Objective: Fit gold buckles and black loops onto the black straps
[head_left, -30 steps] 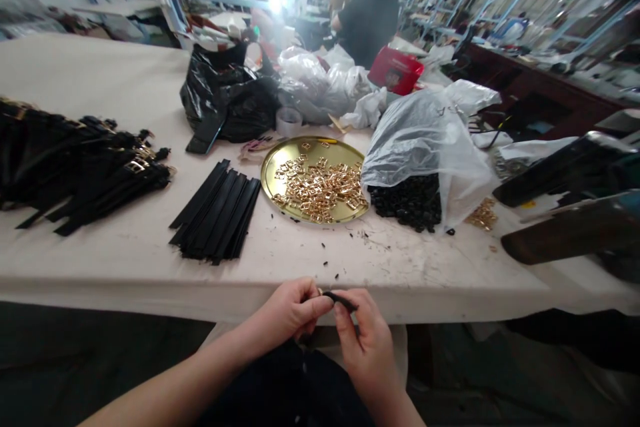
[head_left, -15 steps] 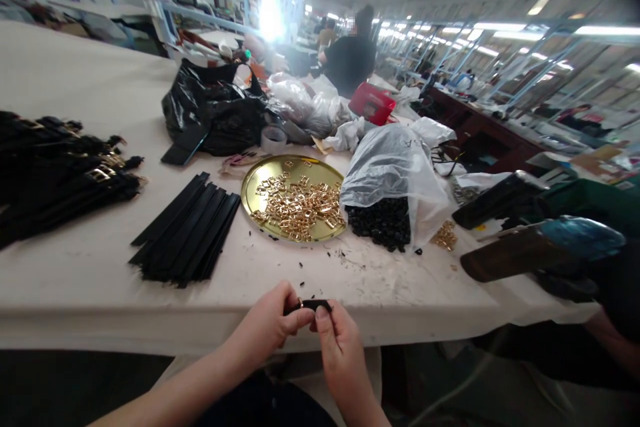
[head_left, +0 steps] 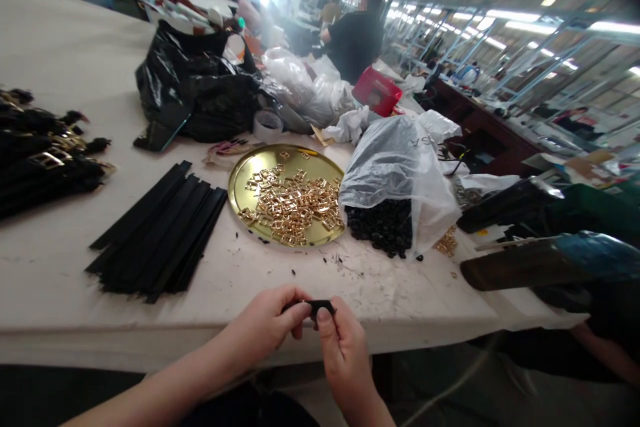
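Note:
A black strap (head_left: 321, 307) is pinched between my two hands just above the table's front edge. My left hand (head_left: 280, 317) grips its left end, and my right hand (head_left: 345, 347) grips the right end with the thumb on top. Most of the strap is hidden by my fingers. Beyond my hands lies a round gold tray (head_left: 240, 177) with a heap of gold buckles (head_left: 295, 203) on it. To the left is a stack of flat black straps (head_left: 160, 233). Small black pieces (head_left: 383, 227) spill from a translucent plastic bag (head_left: 385, 160) right of the tray.
A bundle of black straps with gold buckles (head_left: 45, 160) lies at far left. Behind the tray are a black plastic bag (head_left: 200, 87), a tape roll (head_left: 267, 125) and a red container (head_left: 376, 90). Dark cylinders (head_left: 520, 263) lie at right, near another person's arm (head_left: 605, 350).
The camera view has shifted slightly, so the table's things appear nearer and lower. Both hands keep hold of the black strap; the gold glint by my left fingers is less visible.

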A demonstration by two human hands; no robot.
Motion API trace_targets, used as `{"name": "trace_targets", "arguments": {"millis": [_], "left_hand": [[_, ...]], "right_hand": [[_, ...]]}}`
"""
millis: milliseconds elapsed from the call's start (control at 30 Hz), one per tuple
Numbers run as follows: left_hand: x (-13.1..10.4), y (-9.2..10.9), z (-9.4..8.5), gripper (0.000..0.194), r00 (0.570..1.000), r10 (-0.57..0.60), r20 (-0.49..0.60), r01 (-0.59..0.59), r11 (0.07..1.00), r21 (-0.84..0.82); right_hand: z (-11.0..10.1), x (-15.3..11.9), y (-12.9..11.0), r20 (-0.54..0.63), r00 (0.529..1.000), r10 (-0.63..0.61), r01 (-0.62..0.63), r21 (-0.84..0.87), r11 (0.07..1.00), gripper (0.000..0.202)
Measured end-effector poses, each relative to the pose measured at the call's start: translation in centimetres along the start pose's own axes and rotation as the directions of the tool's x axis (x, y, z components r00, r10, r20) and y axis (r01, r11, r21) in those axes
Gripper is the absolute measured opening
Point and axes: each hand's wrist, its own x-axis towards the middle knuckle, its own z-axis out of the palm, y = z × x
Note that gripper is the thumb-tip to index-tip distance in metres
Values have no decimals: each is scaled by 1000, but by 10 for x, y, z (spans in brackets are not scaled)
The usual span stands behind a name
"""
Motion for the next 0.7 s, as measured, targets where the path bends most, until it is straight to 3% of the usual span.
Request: {"name": "trace_targets", "arguments": {"millis": [67, 167, 267, 367, 533, 700], "left_hand": [[9, -2, -2, 25, 998, -70, 12, 70, 995, -71], [17, -5, -3, 24, 994, -103, 32, 107, 982, -157], [20, -8, -1, 26, 995, -96, 20, 98, 976, -195], [19, -9, -1, 28, 996, -84, 5, 83, 977, -196], [14, -6, -1, 26, 999, -48, -17, 45, 987, -153], [12, 0, -3, 25, 992, 11, -123, -25, 993, -114]], "right_hand": [[-19, 16, 6, -64, 998, -25, 18, -111, 994, 22], [-56, 59, 26, -275, 959, -67, -52, -403, 914, 21], [-82, 107, 54, -231, 964, -131, -73, -702, 708, 21], [-89, 139, 76, -181, 978, -102, -75, -765, 640, 16], [-86, 153, 88, -177, 979, -99, -62, -727, 684, 10], [-83, 137, 63, -216, 969, -121, -25, -573, 819, 15]]}}
